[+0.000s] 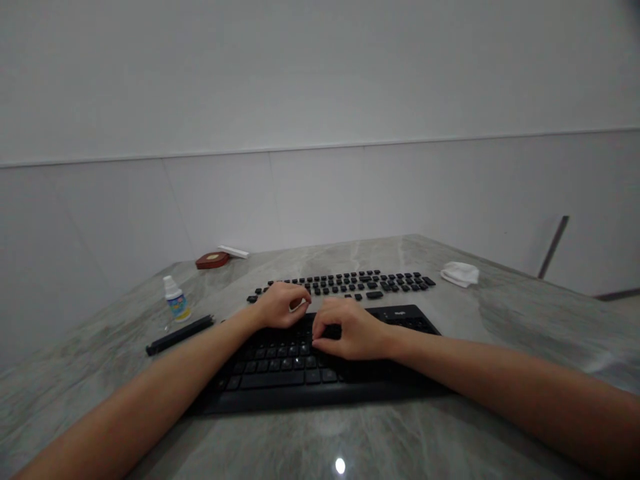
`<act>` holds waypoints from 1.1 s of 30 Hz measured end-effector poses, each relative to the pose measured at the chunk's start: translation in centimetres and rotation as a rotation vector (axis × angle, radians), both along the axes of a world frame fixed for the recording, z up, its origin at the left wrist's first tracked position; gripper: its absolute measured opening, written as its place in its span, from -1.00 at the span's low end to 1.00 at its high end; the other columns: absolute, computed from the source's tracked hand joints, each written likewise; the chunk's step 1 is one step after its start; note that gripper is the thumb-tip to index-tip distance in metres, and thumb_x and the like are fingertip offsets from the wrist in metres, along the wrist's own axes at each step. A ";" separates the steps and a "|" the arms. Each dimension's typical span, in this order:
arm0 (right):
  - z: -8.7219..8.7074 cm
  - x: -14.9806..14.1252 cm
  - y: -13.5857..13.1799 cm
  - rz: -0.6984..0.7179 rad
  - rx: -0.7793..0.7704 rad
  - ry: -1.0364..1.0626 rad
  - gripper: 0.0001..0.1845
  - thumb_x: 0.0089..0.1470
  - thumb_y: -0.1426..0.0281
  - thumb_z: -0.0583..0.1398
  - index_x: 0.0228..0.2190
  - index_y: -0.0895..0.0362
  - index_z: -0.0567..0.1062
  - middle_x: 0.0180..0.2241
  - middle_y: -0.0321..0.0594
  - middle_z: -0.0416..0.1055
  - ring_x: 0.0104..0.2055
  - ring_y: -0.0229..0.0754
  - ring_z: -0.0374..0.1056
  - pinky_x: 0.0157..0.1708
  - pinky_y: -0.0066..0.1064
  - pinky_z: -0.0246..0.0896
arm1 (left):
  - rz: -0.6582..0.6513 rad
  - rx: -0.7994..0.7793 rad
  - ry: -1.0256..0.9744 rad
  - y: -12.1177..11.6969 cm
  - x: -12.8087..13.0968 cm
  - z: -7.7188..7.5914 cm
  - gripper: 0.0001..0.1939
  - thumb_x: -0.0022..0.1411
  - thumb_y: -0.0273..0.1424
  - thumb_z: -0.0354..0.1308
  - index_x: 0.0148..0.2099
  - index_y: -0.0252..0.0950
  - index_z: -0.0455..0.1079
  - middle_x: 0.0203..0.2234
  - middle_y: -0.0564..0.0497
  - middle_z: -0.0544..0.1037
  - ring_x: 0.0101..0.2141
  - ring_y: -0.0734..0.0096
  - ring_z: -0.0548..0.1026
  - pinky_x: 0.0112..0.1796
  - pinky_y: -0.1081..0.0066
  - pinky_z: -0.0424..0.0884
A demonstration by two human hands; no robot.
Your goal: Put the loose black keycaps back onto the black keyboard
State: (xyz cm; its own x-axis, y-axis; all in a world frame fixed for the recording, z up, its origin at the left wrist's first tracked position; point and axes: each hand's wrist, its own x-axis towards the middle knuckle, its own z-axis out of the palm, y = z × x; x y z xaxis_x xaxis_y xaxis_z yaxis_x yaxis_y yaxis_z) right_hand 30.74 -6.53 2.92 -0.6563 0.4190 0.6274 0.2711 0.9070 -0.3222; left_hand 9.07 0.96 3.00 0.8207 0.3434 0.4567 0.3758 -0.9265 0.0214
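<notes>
A black keyboard [280,399] lies across the table in front of me, with keycaps seated on its left and lower part. Over its upper edge, my left hand [283,305] is closed, with thumb and fingers curled together. My right hand [353,329] rests at the middle of the keyboard, thumb and forefinger bent in a pinch over the keys. Whatever either set of fingertips holds is hidden or too small to make out. Behind the keyboard, loose black keycaps [374,295] are laid out in rows, the left ones partly covered by my left hand.
On the left stand a spray bottle [177,300] with a blue and yellow label and a long black brush-like tool [180,335]. Farther back lie a reddish-brown box [212,260] and a white strip [233,252]. A folded white cloth [460,274] sits at right, before the wall.
</notes>
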 end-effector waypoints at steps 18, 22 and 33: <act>-0.8 0.3 0.3 0.204 0.037 0.015 -0.88 0.07 0.45 0.26 -0.49 0.19 0.53 -0.42 -0.15 0.53 -0.32 -0.18 0.43 -0.16 -0.30 0.33 | -0.262 -0.718 0.131 -1.5 1.6 1.9 -0.53 0.00 0.01 0.33 -0.21 -0.26 0.50 -0.21 0.01 0.31 -0.11 0.21 0.32 0.04 0.28 0.22; -0.7 0.3 0.2 0.218 0.052 -0.006 -0.89 0.08 0.49 0.22 -0.47 0.19 0.53 -0.41 -0.14 0.53 -0.30 -0.18 0.42 -0.13 -0.29 0.32 | -0.258 -0.705 0.140 -1.3 1.5 1.8 -0.55 -0.02 -0.04 0.36 -0.19 -0.25 0.51 -0.21 0.03 0.31 -0.12 0.23 0.34 0.03 0.30 0.24; -0.7 0.3 0.6 0.197 -0.103 -0.028 -0.94 0.01 0.50 0.29 -0.49 0.18 0.53 -0.41 -0.21 0.54 -0.30 -0.21 0.43 -0.15 -0.34 0.31 | -0.246 -0.730 0.141 -1.5 1.6 2.0 -0.50 -0.06 -0.01 0.38 -0.17 -0.25 0.51 -0.15 0.00 0.33 -0.07 0.20 0.34 0.09 0.26 0.21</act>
